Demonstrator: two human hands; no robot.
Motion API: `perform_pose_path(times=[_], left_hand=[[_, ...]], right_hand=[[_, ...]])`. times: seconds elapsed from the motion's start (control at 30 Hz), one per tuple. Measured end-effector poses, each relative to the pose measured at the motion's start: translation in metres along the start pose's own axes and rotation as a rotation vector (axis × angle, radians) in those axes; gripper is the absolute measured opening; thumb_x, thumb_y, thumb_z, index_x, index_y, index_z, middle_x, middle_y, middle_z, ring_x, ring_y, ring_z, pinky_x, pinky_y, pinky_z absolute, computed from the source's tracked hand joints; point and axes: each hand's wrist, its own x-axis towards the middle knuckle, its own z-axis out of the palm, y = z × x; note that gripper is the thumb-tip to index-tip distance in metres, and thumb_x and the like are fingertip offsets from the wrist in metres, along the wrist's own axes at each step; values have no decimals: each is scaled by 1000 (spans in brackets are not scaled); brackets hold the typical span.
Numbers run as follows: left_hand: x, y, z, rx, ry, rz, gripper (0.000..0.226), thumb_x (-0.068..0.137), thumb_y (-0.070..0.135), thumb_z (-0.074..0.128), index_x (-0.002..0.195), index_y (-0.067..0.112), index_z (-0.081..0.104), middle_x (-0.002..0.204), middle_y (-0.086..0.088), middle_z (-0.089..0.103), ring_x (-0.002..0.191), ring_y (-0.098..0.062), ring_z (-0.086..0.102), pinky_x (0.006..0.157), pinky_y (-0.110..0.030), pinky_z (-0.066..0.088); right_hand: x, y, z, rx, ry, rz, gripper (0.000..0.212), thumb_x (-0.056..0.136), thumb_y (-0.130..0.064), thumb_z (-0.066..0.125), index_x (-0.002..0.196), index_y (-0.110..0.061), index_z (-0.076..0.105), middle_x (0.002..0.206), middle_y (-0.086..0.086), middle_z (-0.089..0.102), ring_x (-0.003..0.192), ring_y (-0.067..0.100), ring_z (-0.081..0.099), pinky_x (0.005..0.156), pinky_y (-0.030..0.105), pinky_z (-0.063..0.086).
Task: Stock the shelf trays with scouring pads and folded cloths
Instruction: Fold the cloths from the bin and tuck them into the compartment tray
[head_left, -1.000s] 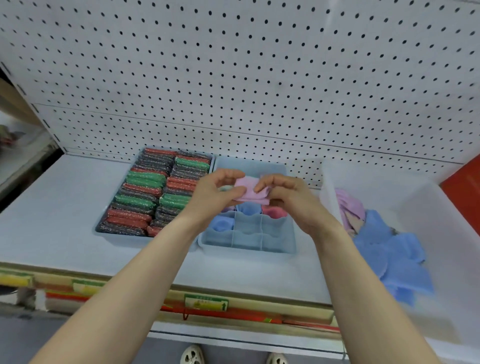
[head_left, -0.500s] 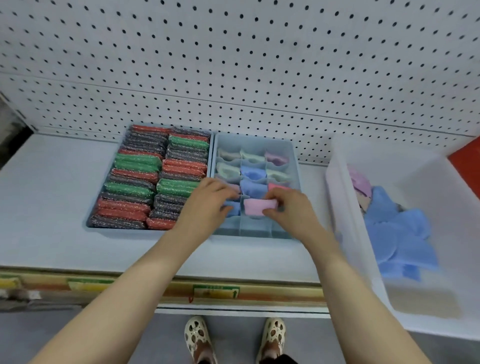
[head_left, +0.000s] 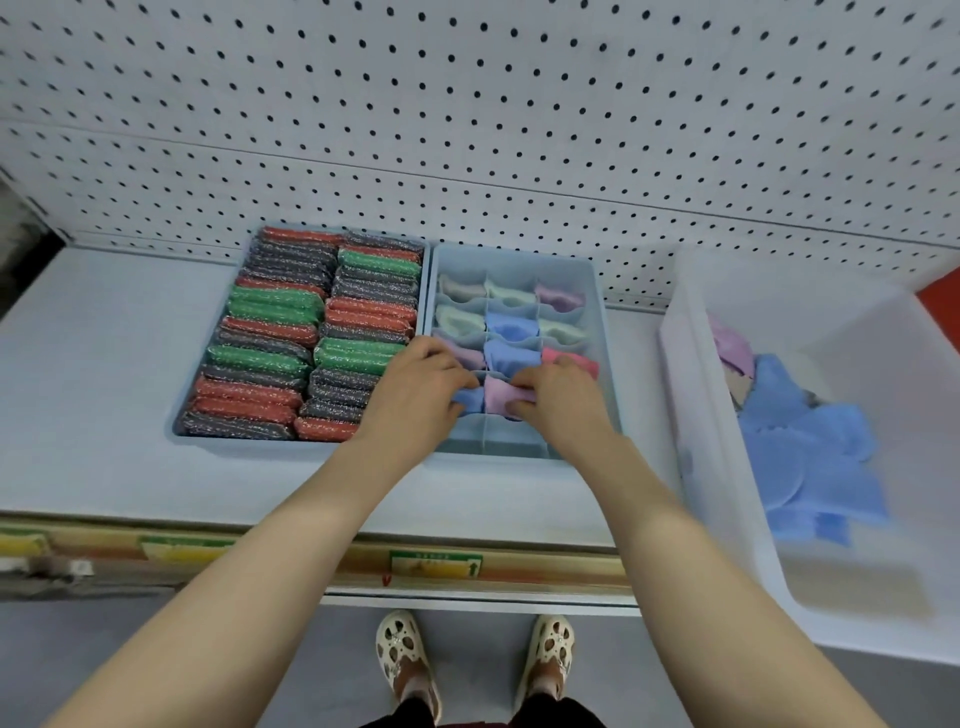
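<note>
Pink cloth down from chest height into the divided tray

A second back both hands held it folded above the divided tray (head_left: 597, 291); now left hand (head_left: 415, 384) and right hand (head_left: 561, 400) pinch the pink cloth (head_left: 500, 395) from 9 and 3 o'clock, pressing it into the middle cell, fourth row; nearest row looks unfilled; cloth soft, puffy, edges tucked

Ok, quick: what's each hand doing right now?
Left hand: fingers curled on the left side of the pink cloth, pressing it into the divided tray.
Right hand: pinches the same cloth's right side.
</note>
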Motion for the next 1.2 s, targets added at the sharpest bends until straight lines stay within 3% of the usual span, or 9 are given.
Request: perform_pose_path(times=[0.17, 0.37, 0.47, 0.57, 0.77, 0.97, 1.03, 1.1, 1.2], left_hand=[[2, 4, -4, 37, 2, -9, 23, 73, 11, 79, 96, 10, 78, 89, -3, 75, 97, -30, 57, 86, -33, 43], [32, 41, -11, -84, 39, -151, 18, 86, 13, 67, 103, 14, 75, 98, -7, 72, 95, -33, 58, 82, -40, 49], [55, 75, -9, -140, 40, -152, 21, 88, 15, 65, 108, 17, 73, 105, -7, 70, 99, -31, 60, 80, -39, 49], [77, 112, -4, -213, 47, -101, 20, 87, 16, 66, 106, 16, 74, 111, -7, 70, 101, -30, 63, 82, -37, 47], [106, 167, 1, -375, 41, -10, 27, 87, 16, 69, 114, 16, 70, 113, -2, 67, 103, -19, 61, 90, -27, 42], [137, 218, -23, -565, -94, 168, 61, 82, 40, 73, 137, 40, 46, 136, 24, 46, 123, 8, 42, 100, -8, 31], [148, 225, -35, -622, -127, 123, 50, 80, 42, 75, 125, 38, 55, 124, 24, 55, 115, 6, 49, 91, -10, 36], [155, 225, -49, -664, -104, 90, 27, 80, 44, 75, 98, 27, 63, 92, 20, 60, 85, 0, 56, 71, -14, 37], [157, 214, -71, -807, 31, 50, 30, 78, 41, 70, 68, 25, 47, 59, 17, 41, 55, -4, 38, 50, -15, 28]], right_hand=[[-11, 17, -33, 219, -51, -48, 22, 84, -32, 69, 104, -25, 73, 90, -1, 65, 95, 21, 61, 79, 32, 46], [-46, 138, -96, 479, 498, 214, 17, 82, -13, 63, 85, -27, 71, 75, -10, 70, 73, 16, 64, 65, 24, 41], [-61, 211, -85, 251, 142, 423, 24, 82, -15, 66, 105, -23, 68, 102, 4, 71, 99, 30, 64, 77, 29, 44], [-77, 246, -54, -2, -339, 352, 45, 77, -22, 74, 121, -21, 65, 114, 4, 69, 109, 25, 63, 93, 29, 44], [-71, 256, -105, 252, -70, 292, 6, 76, -25, 79, 77, -27, 72, 80, -3, 70, 78, 19, 64, 62, 23, 43], [-86, 222, -203, 652, 33, -102, 3, 83, -21, 76, 81, -23, 77, 77, 6, 70, 71, 6, 52, 71, 28, 42], [-87, 211, -223, 724, 51, -185, 4, 85, -25, 75, 86, -21, 77, 85, 20, 67, 78, 11, 52, 77, 31, 40], [-86, 206, -234, 780, 83, -217, 13, 86, -30, 74, 88, -17, 74, 84, 27, 59, 78, 17, 49, 77, 35, 38], [-82, 207, -240, 666, 47, -193, 37, 79, -35, 80, 82, -2, 63, 73, 20, 42, 69, 23, 35, 69, 35, 28]])
